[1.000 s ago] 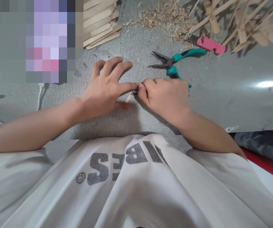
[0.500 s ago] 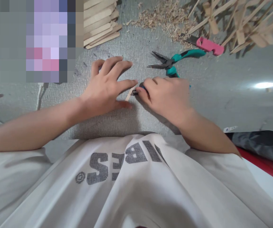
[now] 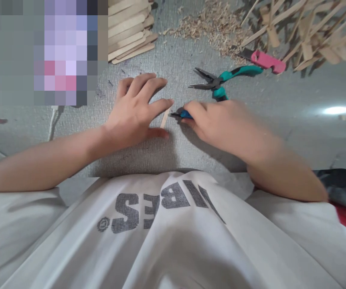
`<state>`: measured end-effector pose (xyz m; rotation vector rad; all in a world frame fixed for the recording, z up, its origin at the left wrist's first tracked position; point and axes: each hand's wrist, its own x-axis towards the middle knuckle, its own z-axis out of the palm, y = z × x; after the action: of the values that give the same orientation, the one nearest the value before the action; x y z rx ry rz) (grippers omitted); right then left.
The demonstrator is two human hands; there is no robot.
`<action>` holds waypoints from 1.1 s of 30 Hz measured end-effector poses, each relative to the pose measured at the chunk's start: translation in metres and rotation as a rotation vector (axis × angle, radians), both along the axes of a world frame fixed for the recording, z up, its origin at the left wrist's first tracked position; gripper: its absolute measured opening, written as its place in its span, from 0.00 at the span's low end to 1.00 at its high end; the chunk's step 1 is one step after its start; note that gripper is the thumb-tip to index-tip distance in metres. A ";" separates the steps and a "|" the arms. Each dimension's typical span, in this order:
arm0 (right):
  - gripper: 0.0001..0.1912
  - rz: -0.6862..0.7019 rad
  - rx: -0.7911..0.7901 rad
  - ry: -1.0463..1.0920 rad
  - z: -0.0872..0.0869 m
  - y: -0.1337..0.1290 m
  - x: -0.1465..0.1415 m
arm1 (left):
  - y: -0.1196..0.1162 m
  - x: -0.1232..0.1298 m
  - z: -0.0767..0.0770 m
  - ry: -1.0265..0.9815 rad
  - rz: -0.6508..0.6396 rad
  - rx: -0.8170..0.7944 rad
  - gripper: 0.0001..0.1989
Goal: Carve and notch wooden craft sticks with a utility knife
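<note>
Head cam: stick is being held centre, btwn L hand thumb & index, other fingers being spread. Blue tool is being pinched in R hand, right of stick; contact unclear. Cutting is being judged part-done: chips being seen far, uncut stack far left.

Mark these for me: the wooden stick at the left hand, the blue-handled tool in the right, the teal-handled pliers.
Wooden stick (image 3: pixel 165 119): head view, middle of its visible length.
Blue-handled tool (image 3: pixel 185 114): head view, on the blue handle.
Teal-handled pliers (image 3: pixel 217 83): head view, on the pivot.
</note>
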<state>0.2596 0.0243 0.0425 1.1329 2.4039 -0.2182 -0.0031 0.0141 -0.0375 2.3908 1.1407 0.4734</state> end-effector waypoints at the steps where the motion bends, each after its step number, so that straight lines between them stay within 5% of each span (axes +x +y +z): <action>1: 0.20 0.020 -0.008 -0.004 0.000 0.002 0.000 | 0.000 0.000 0.001 0.002 -0.001 -0.004 0.32; 33: 0.26 0.085 -0.061 0.034 0.001 0.005 -0.004 | 0.001 -0.001 -0.004 -0.020 -0.016 0.025 0.33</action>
<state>0.2559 0.0295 0.0438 1.0055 2.4516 -0.2830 -0.0040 0.0149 -0.0412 2.4093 1.1130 0.5083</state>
